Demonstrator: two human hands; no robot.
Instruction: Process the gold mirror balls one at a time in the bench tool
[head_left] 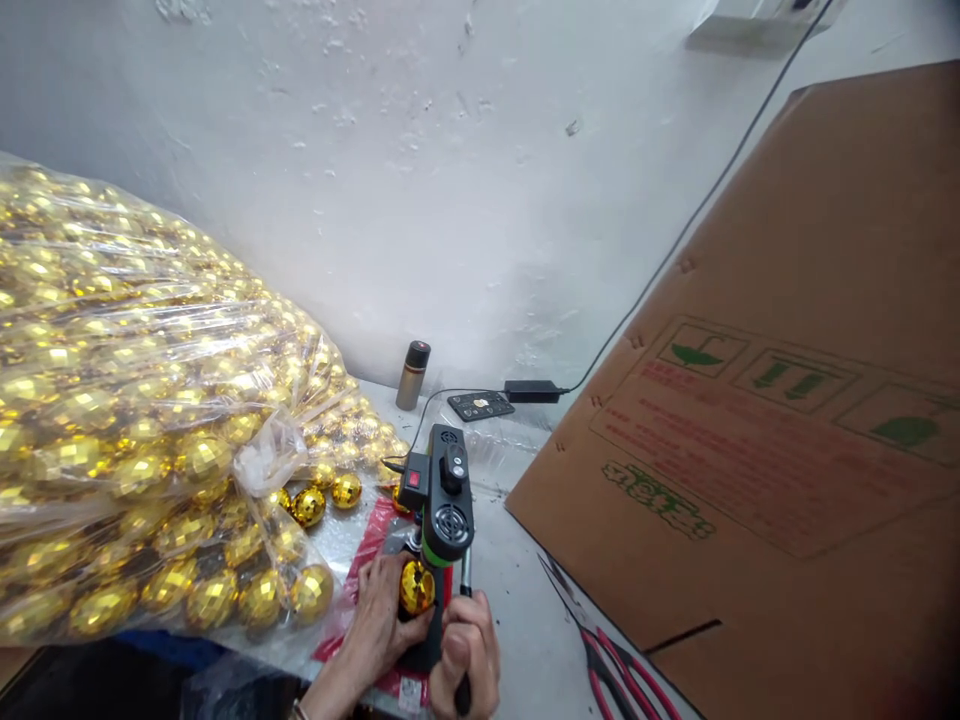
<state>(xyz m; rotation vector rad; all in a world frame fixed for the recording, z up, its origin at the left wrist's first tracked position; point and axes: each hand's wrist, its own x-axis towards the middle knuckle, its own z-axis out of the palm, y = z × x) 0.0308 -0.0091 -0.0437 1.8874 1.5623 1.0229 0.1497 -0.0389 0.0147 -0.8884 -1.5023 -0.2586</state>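
Site is reading as a small workshop or packing corner. At 9 o'clock a clear plastic bag point(270, 455) is bulging with gold mirrored balls point(206, 457), bulk stock. At 6 o'clock a black bench machine point(448, 500) with a hand lever point(466, 572) is standing on the counter point(517, 590). At 5 o'clock red-handled shears point(630, 668) are lying beside a big carton point(750, 420), which is filling 3 to 4 o'clock and showing printed handling symbols. At 12 o'clock the white wall point(450, 180) is showing rough, blemished paint; a cable point(709, 198) is trailing down from between 1 and 2 o'clock.
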